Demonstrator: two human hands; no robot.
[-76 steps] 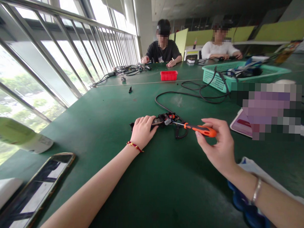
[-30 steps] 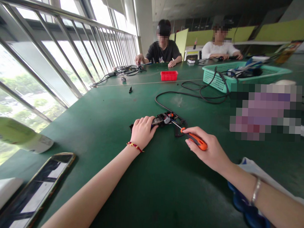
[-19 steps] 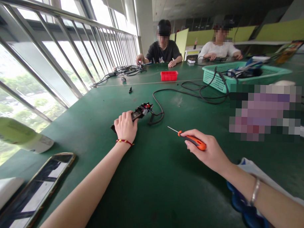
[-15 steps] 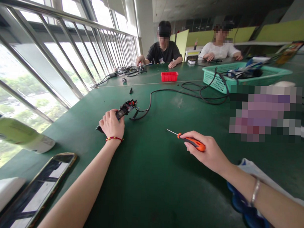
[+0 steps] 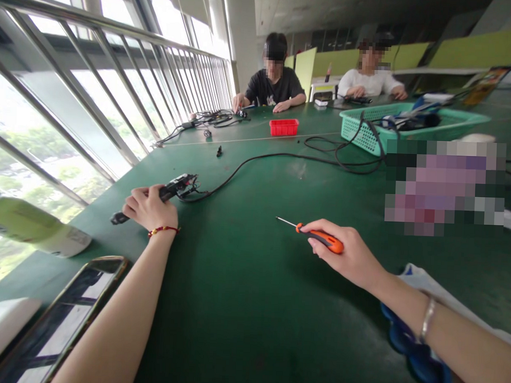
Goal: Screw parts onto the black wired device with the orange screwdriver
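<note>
My left hand (image 5: 153,210) is closed round a black handheld device (image 5: 169,191) at the left of the green table (image 5: 235,302). Small parts and wires show at the device's right end, and a black cable (image 5: 239,167) runs from there toward the back right. On the right, my right hand (image 5: 341,247) grips an orange and black screwdriver (image 5: 327,240), whose thin shaft points left over the table. A tiny black piece (image 5: 219,151) lies beyond my left hand.
A phone (image 5: 77,314) and a green-white bottle (image 5: 36,226) are at the left. A red tray (image 5: 283,127), tangled cables (image 5: 216,118) and a green basket (image 5: 366,134) stand farther back. Two people (image 5: 276,83) sit across the table.
My left hand has moved left and slightly toward me with the black device, whose end has turned; the cable now stretches farther left. My right hand and the screwdriver have barely moved.
</note>
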